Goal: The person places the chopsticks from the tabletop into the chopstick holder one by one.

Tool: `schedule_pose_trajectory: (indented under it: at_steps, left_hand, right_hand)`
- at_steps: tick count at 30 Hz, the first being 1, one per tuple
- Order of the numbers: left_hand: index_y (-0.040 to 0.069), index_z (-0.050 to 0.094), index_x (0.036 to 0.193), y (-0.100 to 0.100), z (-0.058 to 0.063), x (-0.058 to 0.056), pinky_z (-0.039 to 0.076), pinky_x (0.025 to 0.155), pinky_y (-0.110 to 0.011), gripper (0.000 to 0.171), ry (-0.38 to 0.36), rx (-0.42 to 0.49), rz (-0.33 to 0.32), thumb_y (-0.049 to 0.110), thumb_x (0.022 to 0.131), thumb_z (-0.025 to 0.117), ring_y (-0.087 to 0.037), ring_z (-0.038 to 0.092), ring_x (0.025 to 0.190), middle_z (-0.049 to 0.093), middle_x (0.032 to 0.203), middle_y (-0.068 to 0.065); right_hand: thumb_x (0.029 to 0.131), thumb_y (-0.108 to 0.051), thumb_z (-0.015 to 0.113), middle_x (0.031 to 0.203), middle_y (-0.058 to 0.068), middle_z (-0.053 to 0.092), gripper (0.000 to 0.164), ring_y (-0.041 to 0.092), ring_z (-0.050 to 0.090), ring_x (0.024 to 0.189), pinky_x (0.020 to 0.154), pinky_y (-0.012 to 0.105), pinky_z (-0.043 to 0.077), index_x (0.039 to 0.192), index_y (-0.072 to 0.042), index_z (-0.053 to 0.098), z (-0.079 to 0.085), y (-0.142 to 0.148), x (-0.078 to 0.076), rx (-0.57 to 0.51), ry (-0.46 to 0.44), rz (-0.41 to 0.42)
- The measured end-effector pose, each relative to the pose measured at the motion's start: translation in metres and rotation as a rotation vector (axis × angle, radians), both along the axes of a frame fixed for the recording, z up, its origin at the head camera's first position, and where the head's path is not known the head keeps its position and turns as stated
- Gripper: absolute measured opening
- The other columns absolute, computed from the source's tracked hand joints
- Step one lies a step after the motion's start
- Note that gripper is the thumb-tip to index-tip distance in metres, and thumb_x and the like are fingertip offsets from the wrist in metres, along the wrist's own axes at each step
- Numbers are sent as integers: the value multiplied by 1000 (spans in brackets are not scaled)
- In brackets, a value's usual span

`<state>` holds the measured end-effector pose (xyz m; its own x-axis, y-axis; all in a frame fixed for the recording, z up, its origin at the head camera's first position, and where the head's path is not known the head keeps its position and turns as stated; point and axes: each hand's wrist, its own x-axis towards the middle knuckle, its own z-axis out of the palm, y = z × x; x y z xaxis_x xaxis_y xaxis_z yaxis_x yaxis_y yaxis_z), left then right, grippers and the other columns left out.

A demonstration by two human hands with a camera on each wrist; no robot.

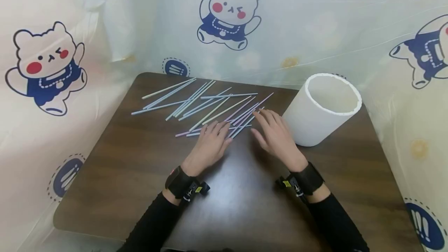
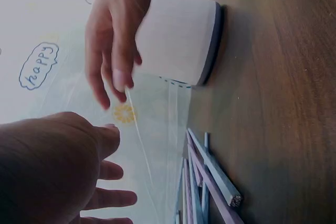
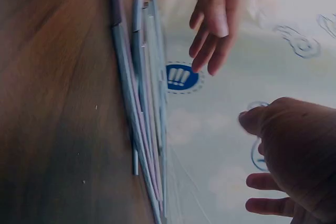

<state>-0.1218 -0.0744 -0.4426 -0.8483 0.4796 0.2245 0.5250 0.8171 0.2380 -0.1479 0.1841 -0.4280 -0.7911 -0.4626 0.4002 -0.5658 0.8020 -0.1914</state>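
Observation:
Thin pastel sticks [image 1: 227, 110], blue, pale yellow and purple, lie in a loose spread across the table. My left hand [image 1: 210, 143] is over the near ends of the pile, its fingers relaxed and apart. My right hand [image 1: 278, 137] hovers at the pile's right end, fingers slightly bent, fingertips close to the purple and blue sticks. In the left wrist view the stick ends [image 2: 216, 170] show below both hands, and nothing is between the fingers. The right wrist view likewise has the sticks [image 3: 126, 66] beneath the two raised hands.
A white hollow cylinder [image 1: 308, 116] stands upright just right of my right hand, its open mouth facing up. The brown wooden table [image 1: 115, 174] has a rounded corner at the left. Bear-printed sheeting [image 1: 297, 30] hangs behind and at both sides.

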Motion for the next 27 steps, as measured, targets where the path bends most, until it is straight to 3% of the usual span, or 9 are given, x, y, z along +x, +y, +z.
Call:
schedule_pose_trajectory:
  at_steps: [6,10,12,14,22,27]
  left_hand:
    - [2,59,145,-5,-2,-6,50,112,-60,44,12,3,23,28,109,61,-40,61,133,66,142,-22]
    - [4,71,120,-4,-8,-11,61,84,-43,25,43,0,18,22,102,73,-29,72,96,75,107,-13]
    - [6,72,109,-1,-13,-13,60,69,-36,18,39,-6,11,20,99,77,-23,69,80,73,93,-8]
    - [7,72,103,3,-18,-15,59,62,-32,17,20,-29,13,22,98,79,-19,66,72,71,87,-5]
    - [6,75,100,17,-32,-17,60,59,-33,31,-41,-149,80,37,97,79,-20,69,70,74,87,-7]
    - [4,74,100,19,-37,-15,61,59,-37,25,-63,-139,112,29,101,74,-24,72,74,74,91,-9]
  right_hand:
    - [97,-16,78,145,25,61,52,45,57,134,108,62,51,144,-5,61,-1,-11,-22,63,54,117]
    - [96,-14,79,146,24,60,51,43,58,131,103,59,53,143,-5,62,-7,-17,-29,87,65,166]
    - [96,-14,79,147,23,60,52,42,58,131,101,59,54,143,-5,61,-9,-19,-30,83,64,168]
    - [95,-14,79,147,23,60,53,42,58,130,101,58,54,144,-5,60,-11,-20,-29,77,61,163]
    - [93,-12,80,144,24,61,52,42,60,129,99,59,55,142,-3,62,-18,-18,-21,32,17,186]
    - [91,-10,82,146,24,60,54,42,60,129,98,59,56,141,-2,62,-23,-18,-19,9,0,198]
